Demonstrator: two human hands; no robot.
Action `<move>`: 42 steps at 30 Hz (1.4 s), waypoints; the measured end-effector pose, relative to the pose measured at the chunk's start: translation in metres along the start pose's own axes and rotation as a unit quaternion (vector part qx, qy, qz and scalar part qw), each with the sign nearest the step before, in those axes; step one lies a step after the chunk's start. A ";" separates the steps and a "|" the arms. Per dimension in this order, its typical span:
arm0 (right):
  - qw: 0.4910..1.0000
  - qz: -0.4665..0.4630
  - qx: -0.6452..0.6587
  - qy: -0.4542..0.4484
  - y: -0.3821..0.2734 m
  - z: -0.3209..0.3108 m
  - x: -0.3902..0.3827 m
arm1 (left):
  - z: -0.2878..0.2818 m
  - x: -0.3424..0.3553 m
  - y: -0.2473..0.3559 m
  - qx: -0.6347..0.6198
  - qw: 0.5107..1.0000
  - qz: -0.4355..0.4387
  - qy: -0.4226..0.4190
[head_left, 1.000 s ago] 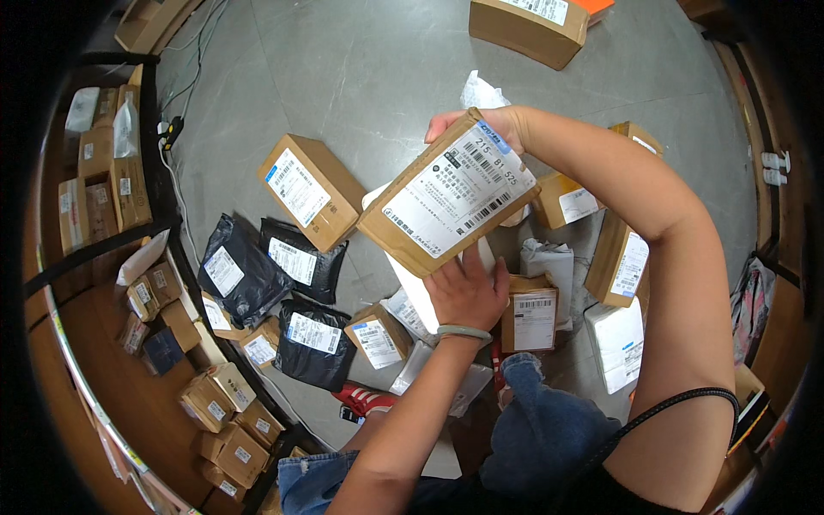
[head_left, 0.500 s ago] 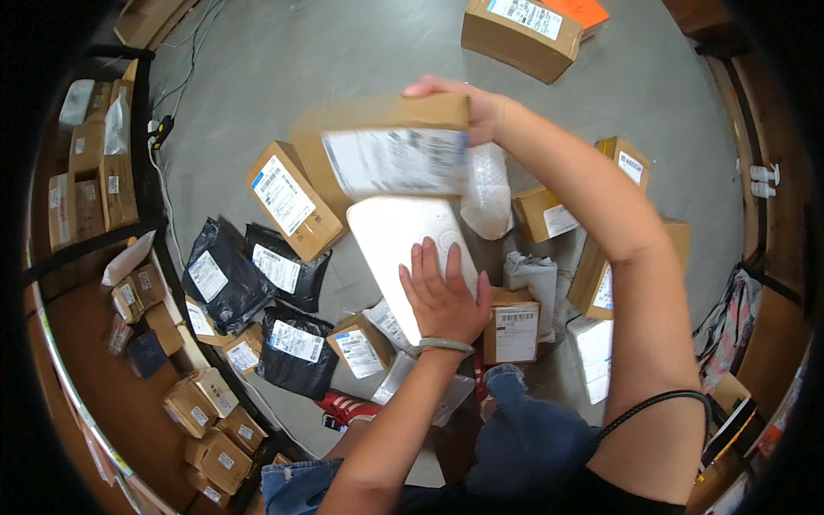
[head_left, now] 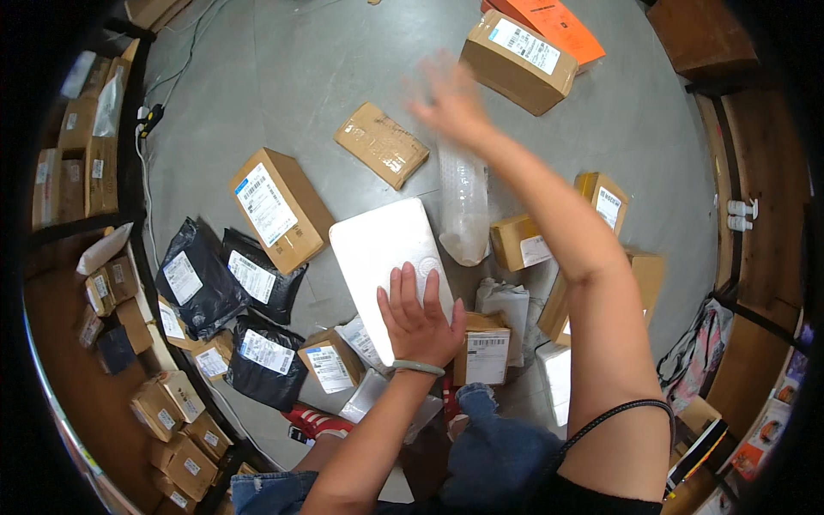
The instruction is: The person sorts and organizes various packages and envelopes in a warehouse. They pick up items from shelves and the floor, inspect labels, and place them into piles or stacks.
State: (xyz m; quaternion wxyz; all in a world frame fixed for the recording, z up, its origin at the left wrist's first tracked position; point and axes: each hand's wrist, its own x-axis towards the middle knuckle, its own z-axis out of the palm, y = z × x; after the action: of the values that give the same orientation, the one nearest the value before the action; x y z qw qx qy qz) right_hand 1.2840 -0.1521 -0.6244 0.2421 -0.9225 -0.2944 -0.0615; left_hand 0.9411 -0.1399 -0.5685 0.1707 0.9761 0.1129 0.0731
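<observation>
My left hand (head_left: 419, 319) lies flat with spread fingers on a white, slab-like box (head_left: 378, 236). My right hand (head_left: 451, 101) is reached far forward over the floor, smeared by motion. Its fingers look apart and nothing shows in them. To its right stands a large cardboard box (head_left: 519, 62) with a white label. Left of and below that hand, a smaller taped carton (head_left: 382, 143) lies with no label showing. Just under the right wrist is a clear bubble-wrapped parcel (head_left: 463, 210).
Left of the white box are a labelled carton (head_left: 279, 210) and several black plastic parcels (head_left: 202, 279). Small cartons (head_left: 487, 352) sit close to my legs. Shelves with boxes (head_left: 184, 463) line the left side. A cable (head_left: 146, 197) runs along the floor there.
My right hand has let go of the labelled carton it held and moved forward. A taped carton now shows on the floor near there. My left hand stays on the white box.
</observation>
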 end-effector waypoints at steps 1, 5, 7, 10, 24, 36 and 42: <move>0.998 0.022 -0.027 0.043 0.026 -0.018 0.014 | -0.002 0.000 0.000 0.006 1.000 0.001 -0.002; 0.962 0.199 -0.160 0.093 0.166 -0.083 0.033 | 0.001 0.001 0.006 0.000 1.000 0.007 -0.010; 0.955 0.256 -0.152 -0.010 0.200 -0.098 0.024 | 0.002 0.000 0.004 0.001 1.000 0.003 -0.013; 0.961 0.245 -0.089 -0.096 0.222 -0.099 0.009 | 0.003 0.000 0.004 -0.014 1.000 0.006 -0.014; 0.926 0.314 -0.155 -0.143 0.069 -0.083 -0.044 | 0.000 0.002 0.003 -0.005 1.000 0.009 -0.020; 0.923 0.327 -0.167 -0.116 0.069 -0.073 -0.047 | 0.000 0.002 0.004 0.003 1.000 0.004 -0.023; 0.926 0.316 -0.176 -0.109 0.068 -0.071 -0.048 | -0.001 0.002 0.005 0.003 1.000 0.003 -0.024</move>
State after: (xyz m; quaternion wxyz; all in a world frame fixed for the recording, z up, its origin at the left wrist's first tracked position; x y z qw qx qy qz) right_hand 1.2860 -0.2592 -0.6023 0.0489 -0.9965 0.0035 0.0681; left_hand 0.9440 -0.1430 -0.5653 0.1702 0.9784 0.1060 0.0496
